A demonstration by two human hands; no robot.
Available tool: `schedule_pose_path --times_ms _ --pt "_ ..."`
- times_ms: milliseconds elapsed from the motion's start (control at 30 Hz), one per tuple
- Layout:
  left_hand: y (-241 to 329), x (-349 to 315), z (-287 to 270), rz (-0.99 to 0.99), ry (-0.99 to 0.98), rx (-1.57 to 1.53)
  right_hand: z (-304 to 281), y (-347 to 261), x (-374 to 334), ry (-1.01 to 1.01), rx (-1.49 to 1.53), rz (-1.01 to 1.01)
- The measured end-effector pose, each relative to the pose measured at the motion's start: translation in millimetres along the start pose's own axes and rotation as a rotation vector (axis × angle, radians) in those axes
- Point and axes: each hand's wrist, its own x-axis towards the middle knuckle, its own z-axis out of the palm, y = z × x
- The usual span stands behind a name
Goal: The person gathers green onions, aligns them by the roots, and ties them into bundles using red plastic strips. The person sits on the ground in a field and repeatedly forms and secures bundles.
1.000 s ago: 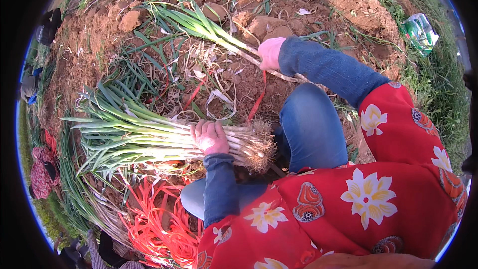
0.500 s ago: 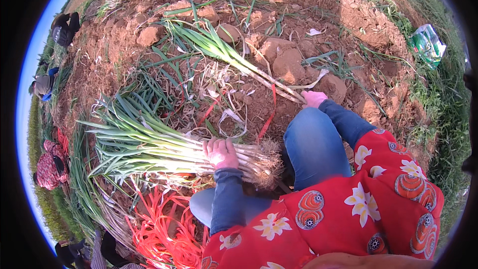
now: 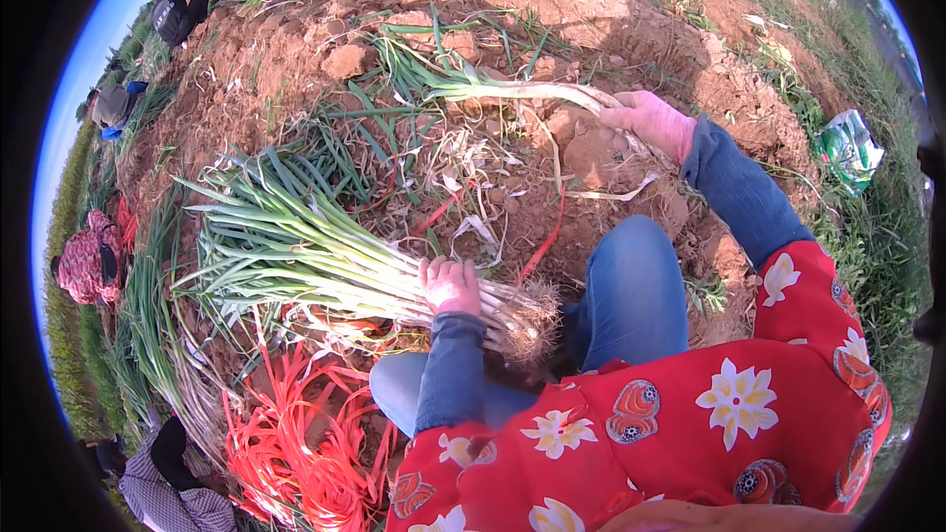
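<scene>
A single head-worn fisheye view is looking steeply down from above the person's lap onto the soil [image 3: 611,0], close enough that the knees and red flowered sleeves are filling the lower half. It is facing forward across the field, bending the horizon along the upper left rim. A black circular border is framing everything.

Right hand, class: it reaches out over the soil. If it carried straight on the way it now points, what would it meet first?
The right hand already grips the white stalks of a small bunch of green onions. Going straight on, it would likely run along those stalks into their green leaves; depth is hard to judge.
</scene>
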Motion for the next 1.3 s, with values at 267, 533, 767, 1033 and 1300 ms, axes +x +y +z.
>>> schedule_pose_path --times_ms 267,533,767,1033,1300 --pt "-8 5 3 0.015 0.015 0.010 129 -17 -18 0.104 -0.795 -0.768" --pt "-6 7 7 -0.001 -0.025 -0.041 171 55 -13 -0.249 -1.060 -0.002" --pt "70 45 15 -0.703 -0.054 -0.732 186 53 -13 -0.185 -0.708 0.026" --pt "65 56 35 -1.109 -0.334 -1.279 163 45 -5 -0.036 -0.788 -0.178" --pt "75 51 22 -1.233 -0.390 -2.229 157 74 -1 0.150 0.678 0.227"
